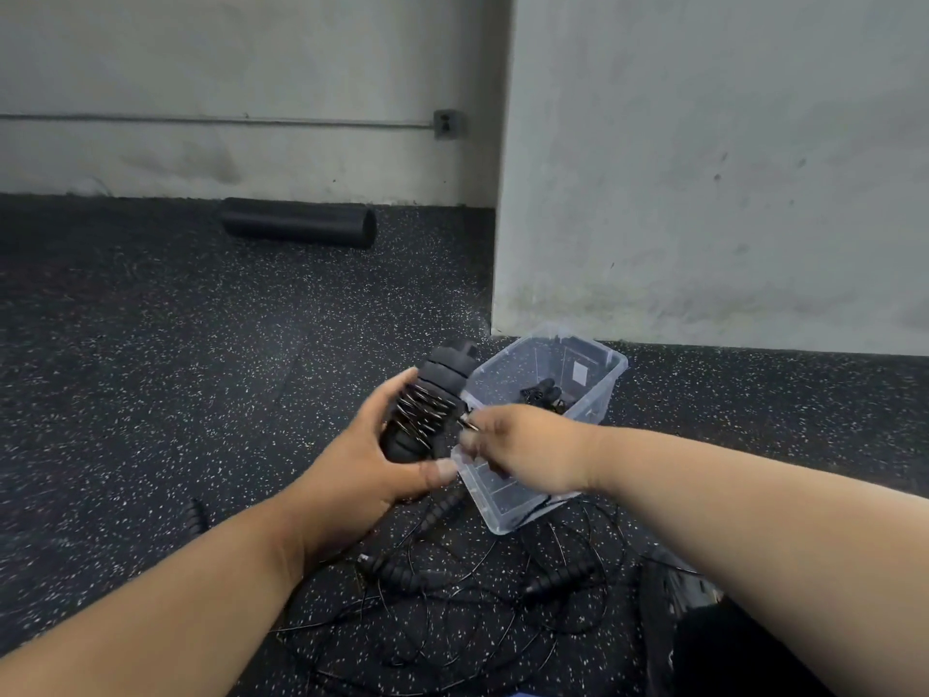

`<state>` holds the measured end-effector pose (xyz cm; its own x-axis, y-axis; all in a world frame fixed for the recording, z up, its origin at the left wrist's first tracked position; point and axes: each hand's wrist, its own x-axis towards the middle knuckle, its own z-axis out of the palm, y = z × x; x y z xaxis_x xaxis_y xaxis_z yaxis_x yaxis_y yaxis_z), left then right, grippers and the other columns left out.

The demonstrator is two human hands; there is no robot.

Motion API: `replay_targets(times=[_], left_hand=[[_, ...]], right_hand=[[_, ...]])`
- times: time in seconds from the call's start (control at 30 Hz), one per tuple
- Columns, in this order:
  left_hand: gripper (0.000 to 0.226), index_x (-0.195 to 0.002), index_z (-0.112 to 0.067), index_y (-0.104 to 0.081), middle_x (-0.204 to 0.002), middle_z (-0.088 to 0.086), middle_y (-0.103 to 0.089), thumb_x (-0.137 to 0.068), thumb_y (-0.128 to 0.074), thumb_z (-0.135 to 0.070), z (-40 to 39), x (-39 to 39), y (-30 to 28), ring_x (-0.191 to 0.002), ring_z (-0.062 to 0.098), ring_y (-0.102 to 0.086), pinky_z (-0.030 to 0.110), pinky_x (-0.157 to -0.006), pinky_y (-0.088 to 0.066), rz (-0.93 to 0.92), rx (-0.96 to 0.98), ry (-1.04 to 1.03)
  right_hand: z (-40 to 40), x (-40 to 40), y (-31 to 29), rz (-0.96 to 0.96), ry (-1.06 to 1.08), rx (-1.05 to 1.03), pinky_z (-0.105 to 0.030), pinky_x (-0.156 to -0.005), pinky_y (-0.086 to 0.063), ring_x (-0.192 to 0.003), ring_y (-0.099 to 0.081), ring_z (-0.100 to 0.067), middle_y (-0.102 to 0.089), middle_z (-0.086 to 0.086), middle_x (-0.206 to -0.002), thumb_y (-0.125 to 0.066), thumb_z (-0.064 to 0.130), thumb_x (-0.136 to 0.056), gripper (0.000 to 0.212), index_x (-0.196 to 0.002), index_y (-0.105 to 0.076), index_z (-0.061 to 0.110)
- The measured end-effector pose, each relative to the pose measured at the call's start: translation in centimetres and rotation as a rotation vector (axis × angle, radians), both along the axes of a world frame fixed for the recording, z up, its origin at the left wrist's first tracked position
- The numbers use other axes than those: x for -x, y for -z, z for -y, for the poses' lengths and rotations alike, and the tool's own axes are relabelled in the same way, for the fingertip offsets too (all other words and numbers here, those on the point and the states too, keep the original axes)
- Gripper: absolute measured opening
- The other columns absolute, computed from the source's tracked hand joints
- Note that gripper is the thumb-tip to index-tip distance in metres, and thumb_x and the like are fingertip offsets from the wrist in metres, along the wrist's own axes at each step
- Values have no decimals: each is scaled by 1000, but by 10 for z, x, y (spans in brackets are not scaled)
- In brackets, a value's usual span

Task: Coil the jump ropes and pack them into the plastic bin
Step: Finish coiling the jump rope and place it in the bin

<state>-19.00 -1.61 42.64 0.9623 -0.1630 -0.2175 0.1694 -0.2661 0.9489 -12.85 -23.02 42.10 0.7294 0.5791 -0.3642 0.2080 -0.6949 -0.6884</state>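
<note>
Head view, looking forward and down: the left hand (374,460) wraps around a pair of black ribbed foam jump-rope handles (432,399) held side by side, with thin black cable wound crosswise about their middle, probably so the handles act as a spool and keep the turns from springing loose. The right hand (528,452) pinches the free run of that cable just beside the bundle, fingertips pressed together on it, apparently feeding or tightening a turn; how much cable is left to wind cannot be told. Both hands hang above the near corner of a clear rectangular plastic bin (598,389), which stands on the floor at an angle and already contains at least one dark coiled rope (543,392), so a finished bundle need only be lowered in. Below the forearms, loose black ropes with ribbed handles (452,586) lie tangled, not yet coiled. The surface is a black rubber floor flecked with white (151,394). A grey painted wall (704,168) forms a projecting corner behind the bin; a black foam roller (299,224) lies along the far wall's base, below a conduit and grey electrical outlet (446,124).
</note>
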Motion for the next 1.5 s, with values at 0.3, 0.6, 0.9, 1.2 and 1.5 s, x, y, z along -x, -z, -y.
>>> replay_targets(times=[0.3,0.6,0.9,1.2,1.5], left_hand=[[107,-147,-56,-29,-113,-22,-70,-65,-96,-41,-17,-7,20,-100,0,-68,30,-92,-58,-60,-615,293],[96,-141,-59,-34,-108,-23,-71,-70,-94,-37,-4,4,11,-94,-6,-66,18,-83,-54,40,-654,669],[107,-149,-40,-31,-127,-29,-60,-67,-100,-31,5,16,-6,-125,-2,-59,29,-109,-50,80,-259,530],[99,-146,-34,-31,-105,0,-78,-76,-87,7,-7,2,-5,-93,0,-75,14,-76,-57,-47,-22,-1],[89,-137,-41,-34,-106,-14,-69,-68,-90,-35,-27,-8,20,-93,9,-68,35,-87,-58,3,-787,149]], right_hand=[[-6,23,-19,455,-422,331,-32,-66,-34,-74,-50,-19,-54,8,-79,-59,39,-103,18,-95,-62,24],[2,9,-33,23,-255,9,-22,-49,-41,-49,-57,-10,-68,-9,-64,-98,27,-68,49,-79,-54,10],[11,-6,-24,-352,-110,-381,-22,-61,-45,-61,-53,-9,-59,7,-68,-76,49,-89,35,-73,-57,24],[-21,16,9,-242,71,-199,-29,-56,-33,-53,-38,-12,-48,4,-60,-37,29,-112,42,-74,-53,21],[-28,41,-15,392,-449,305,-36,-68,-38,-81,-55,-26,-61,-1,-88,-49,34,-108,17,-97,-55,23]])
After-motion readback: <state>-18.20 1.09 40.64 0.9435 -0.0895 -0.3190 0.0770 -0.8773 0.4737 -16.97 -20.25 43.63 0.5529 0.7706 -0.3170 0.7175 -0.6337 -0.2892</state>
